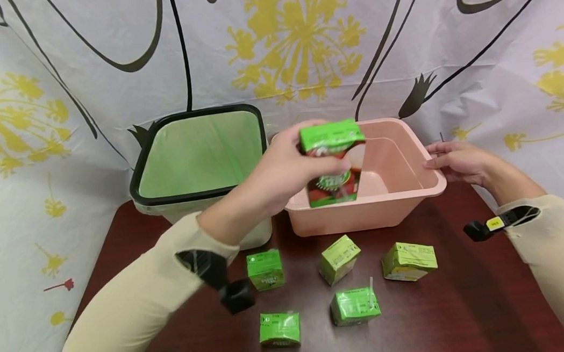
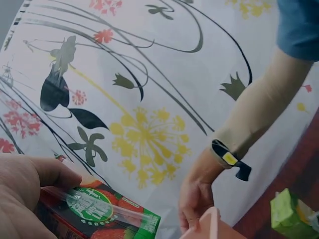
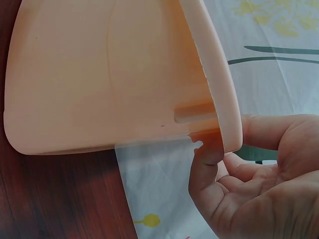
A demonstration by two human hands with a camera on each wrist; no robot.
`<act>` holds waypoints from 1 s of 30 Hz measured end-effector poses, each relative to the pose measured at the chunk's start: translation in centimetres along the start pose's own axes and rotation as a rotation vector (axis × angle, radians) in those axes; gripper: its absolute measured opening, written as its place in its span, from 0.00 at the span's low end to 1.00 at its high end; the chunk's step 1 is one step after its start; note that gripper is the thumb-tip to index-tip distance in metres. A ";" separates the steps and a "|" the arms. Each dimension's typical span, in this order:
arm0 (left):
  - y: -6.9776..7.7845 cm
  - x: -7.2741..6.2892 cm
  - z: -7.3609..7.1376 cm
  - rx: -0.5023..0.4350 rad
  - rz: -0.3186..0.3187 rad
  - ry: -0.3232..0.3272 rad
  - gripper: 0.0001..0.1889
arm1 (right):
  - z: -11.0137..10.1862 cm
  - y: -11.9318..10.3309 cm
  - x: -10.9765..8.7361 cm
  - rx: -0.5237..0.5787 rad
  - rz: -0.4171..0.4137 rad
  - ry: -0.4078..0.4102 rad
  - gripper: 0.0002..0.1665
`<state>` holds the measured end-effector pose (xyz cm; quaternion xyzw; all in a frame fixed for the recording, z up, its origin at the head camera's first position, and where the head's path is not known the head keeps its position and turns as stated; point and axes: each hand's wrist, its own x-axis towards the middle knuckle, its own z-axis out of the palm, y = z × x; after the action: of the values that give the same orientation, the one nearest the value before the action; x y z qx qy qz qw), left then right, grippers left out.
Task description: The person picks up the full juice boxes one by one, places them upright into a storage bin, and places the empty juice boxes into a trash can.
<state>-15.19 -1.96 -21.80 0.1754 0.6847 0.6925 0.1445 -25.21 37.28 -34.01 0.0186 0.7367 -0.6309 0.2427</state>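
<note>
My left hand (image 1: 288, 170) grips a juice box (image 1: 333, 165) with a green top and a red front, above the near rim of the pink plastic basin (image 1: 357, 214). In the left wrist view, strawberries show on the juice box (image 2: 99, 211), and a clear straw wrapper lies along its side. My right hand (image 1: 462, 162) pinches the basin's right rim. Seen from the right wrist, the thumb and fingers of that hand (image 3: 259, 179) close around the edge of the basin (image 3: 99, 74). The basin's left end is hidden behind my left hand.
Left of the basin stands a green bin (image 1: 198, 159) with a black rim. Several green juice boxes stand on the dark red table (image 1: 214, 331), among them one with a straw (image 1: 355, 306) and a yellow-green one (image 1: 408, 261). Patterned cloth (image 1: 487, 50) hangs behind.
</note>
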 end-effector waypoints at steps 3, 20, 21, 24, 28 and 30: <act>0.5 1.9 1.0 -0.024 -0.037 0.024 0.28 | 0.0 0.0 0.0 -0.003 0.001 -0.001 0.15; 1.2 13.5 4.9 0.033 -0.207 0.263 0.19 | 0.2 -0.1 -0.2 -0.004 0.019 0.012 0.14; 1.1 14.0 4.9 0.028 -0.217 0.264 0.19 | 0.2 0.0 -0.2 -0.003 0.020 0.014 0.14; 0.5 15.4 4.7 0.009 -0.226 0.251 0.19 | 0.3 0.0 -0.3 0.002 0.018 0.009 0.14; -0.7 16.8 4.2 0.037 -0.197 0.228 0.22 | 0.2 -0.1 -0.2 -0.004 0.005 0.002 0.15; -1.6 17.4 3.8 0.045 -0.178 0.215 0.24 | 0.3 -0.2 -0.1 -0.009 -0.003 0.001 0.15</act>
<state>-29.12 9.17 -22.58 0.0419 0.7245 0.6762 0.1270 -25.10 36.98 -33.80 0.0165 0.7396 -0.6280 0.2414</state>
